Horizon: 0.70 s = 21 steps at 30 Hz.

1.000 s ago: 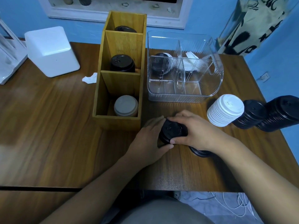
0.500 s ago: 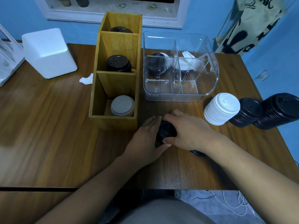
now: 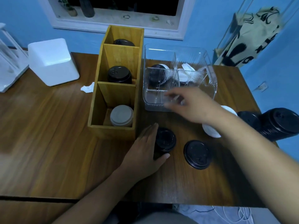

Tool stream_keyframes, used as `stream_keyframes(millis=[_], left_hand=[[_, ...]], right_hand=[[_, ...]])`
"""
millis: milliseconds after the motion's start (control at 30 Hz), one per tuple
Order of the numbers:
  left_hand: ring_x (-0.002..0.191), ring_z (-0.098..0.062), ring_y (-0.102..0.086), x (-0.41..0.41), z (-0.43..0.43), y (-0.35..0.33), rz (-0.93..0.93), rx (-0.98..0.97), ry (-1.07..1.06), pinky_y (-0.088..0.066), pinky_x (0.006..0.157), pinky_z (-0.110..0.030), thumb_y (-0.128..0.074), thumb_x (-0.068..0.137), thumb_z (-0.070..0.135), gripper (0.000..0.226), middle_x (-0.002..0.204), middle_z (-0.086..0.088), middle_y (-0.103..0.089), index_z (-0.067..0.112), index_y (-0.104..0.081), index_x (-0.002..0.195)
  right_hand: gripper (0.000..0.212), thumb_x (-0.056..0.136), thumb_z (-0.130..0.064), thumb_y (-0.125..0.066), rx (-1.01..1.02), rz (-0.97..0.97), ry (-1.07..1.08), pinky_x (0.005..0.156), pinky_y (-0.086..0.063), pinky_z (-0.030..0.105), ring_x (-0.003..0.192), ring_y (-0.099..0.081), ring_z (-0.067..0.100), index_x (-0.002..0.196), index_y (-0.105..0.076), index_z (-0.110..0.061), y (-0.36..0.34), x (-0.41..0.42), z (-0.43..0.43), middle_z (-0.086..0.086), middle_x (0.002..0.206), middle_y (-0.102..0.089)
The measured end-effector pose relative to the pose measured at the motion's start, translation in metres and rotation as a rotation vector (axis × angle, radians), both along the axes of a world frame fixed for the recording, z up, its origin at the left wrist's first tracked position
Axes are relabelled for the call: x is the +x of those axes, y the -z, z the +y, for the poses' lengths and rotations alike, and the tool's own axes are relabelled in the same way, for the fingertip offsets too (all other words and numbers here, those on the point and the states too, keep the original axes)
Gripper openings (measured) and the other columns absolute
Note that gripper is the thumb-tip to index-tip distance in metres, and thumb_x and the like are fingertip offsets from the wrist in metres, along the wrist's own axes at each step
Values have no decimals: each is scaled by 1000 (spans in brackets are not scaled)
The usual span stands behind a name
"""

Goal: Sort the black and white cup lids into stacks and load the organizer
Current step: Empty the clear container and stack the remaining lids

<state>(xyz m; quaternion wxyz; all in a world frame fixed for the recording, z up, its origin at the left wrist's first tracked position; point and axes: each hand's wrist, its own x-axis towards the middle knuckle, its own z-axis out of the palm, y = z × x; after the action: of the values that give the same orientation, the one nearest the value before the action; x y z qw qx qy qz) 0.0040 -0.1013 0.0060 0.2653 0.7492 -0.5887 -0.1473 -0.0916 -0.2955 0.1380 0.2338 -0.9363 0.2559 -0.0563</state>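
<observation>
R hand is lifting away from the short black stack, hovering blurred over the clear organizer, fingers loose, holding nothing. L hand is bracing that stack w/ straight fingers. Stacking's ongoing, I'd say; next: grabbing the loose black lid on the counter.

Blue-painted wall behind and to the right. Set into it, a white-framed window, pane dark, with a bottle and a potted plant on the sill. Below, a wooden surface with a dark seam near the front edge. At far left, a white rack; beside it, a white box. Hanging at right, a beige cloth with black markings. Past the front edge, white cables on the floor. Dim, bluish light.
</observation>
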Motion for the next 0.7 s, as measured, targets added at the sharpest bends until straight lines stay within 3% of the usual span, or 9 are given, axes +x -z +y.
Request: stream_keyframes(millis=[100, 200, 367, 533, 700], left_hand=[[145, 6, -4, 1, 1, -1, 53, -2, 12, -5, 118, -19, -62, 90, 63, 100, 167, 11, -13, 28, -1, 161], [151, -1, -11, 2, 0, -1, 56, -8, 17, -10, 122, -20, -56, 94, 62, 91, 167, 8, -19, 26, -7, 162], [149, 2, -9, 3, 1, -3, 53, -8, 29, 0, 114, -12, -54, 95, 61, 87, 166, 7, -22, 25, -10, 161], [151, 1, -5, 6, 1, -5, 104, 6, 46, -10, 122, -22, -53, 96, 62, 88, 167, 9, -16, 27, -5, 161], [152, 0, -5, 8, -1, -7, 124, 37, 52, -10, 120, -22, -51, 96, 62, 87, 167, 10, -13, 28, -4, 161]], right_hand=[[20, 97, -31, -64, -58, -124, 88, 83, -49, 29, 89, -61, 11, 116, -69, -25, -16, 40, -36, -12, 101, -64], [14, 95, -21, -63, -177, -135, 148, 83, -48, 28, 87, -60, 14, 106, -71, -23, -17, 86, -75, -5, 99, -70], [24, 94, -20, -61, -260, 230, 115, 91, -50, 36, 108, -62, 34, 114, -71, -11, -5, 146, -116, 13, 115, -70], [24, 93, -17, -60, -230, 402, 117, 86, -55, 38, 100, -64, 35, 112, -72, -10, -1, 174, -120, 16, 112, -69], [26, 89, -4, -62, -168, 406, 113, 63, -48, 30, 82, -60, 27, 109, -73, -15, -5, 175, -121, 10, 103, -68]])
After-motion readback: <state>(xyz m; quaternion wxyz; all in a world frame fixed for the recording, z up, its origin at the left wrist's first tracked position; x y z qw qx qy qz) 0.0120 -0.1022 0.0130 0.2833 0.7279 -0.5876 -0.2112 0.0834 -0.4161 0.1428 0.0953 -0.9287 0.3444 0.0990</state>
